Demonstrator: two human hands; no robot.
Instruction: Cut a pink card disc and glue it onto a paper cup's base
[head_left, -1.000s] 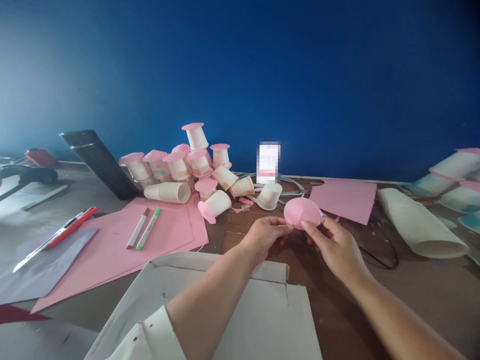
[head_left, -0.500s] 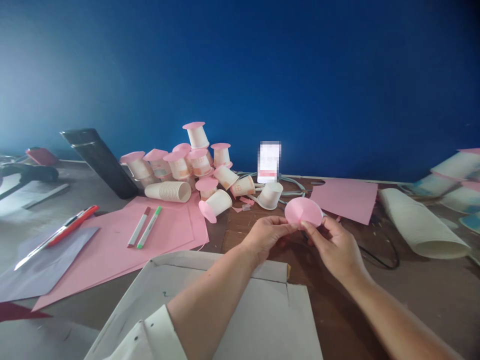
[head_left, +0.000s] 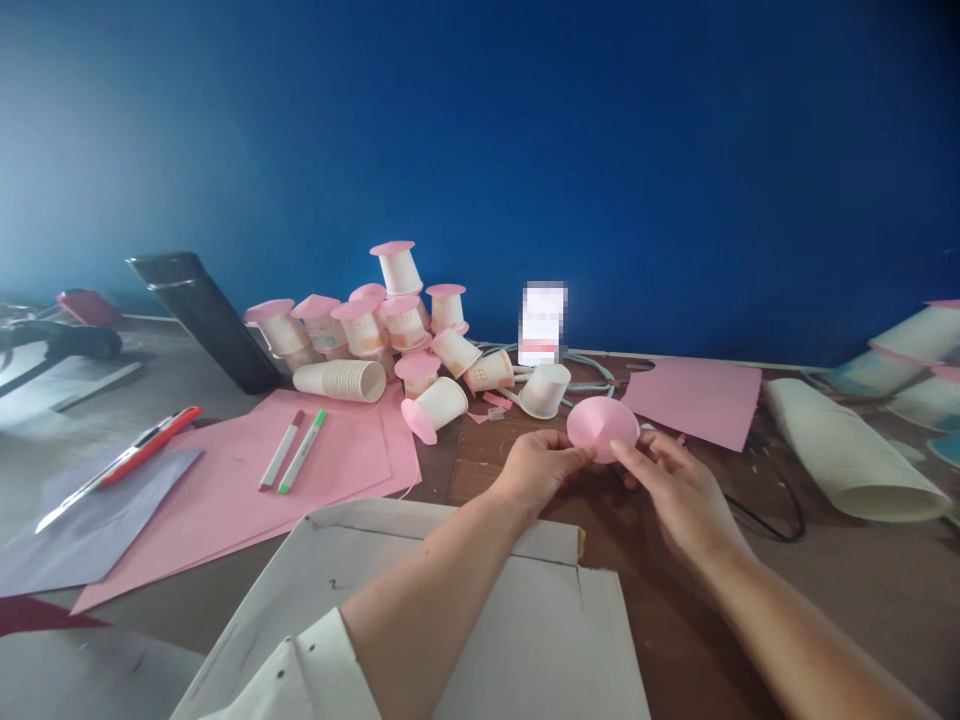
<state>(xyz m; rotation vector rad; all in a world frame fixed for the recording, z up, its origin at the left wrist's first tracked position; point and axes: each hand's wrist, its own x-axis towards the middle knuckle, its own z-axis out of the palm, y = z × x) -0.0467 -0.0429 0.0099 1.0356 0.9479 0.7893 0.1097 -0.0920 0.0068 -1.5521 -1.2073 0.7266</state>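
A shallow pink paper cone (head_left: 601, 424) is held up between both hands over the brown tabletop. My left hand (head_left: 541, 470) pinches its lower left edge between thumb and fingers. On the other side, my right hand (head_left: 688, 492) has its thumb on the front of the cone and its fingers at the right edge and behind. A bit of white shows behind the cone's right edge; what it belongs to is mostly hidden. Just beyond the cone, a white paper cup (head_left: 544, 391) stands upside down.
Paper cups with pink tops (head_left: 360, 327) are piled against the blue wall, near a nested cup stack (head_left: 341, 381). Pink sheets (head_left: 225, 520), two markers (head_left: 302, 452) and a red cutter (head_left: 146, 448) lie left. A white board (head_left: 480, 640) lies in front, a longer cup stack (head_left: 855, 455) right.
The right thumb has shifted from the cone's lower middle toward its right side. The cone now tilts so that its point shows more clearly. The left hand keeps its pinch.
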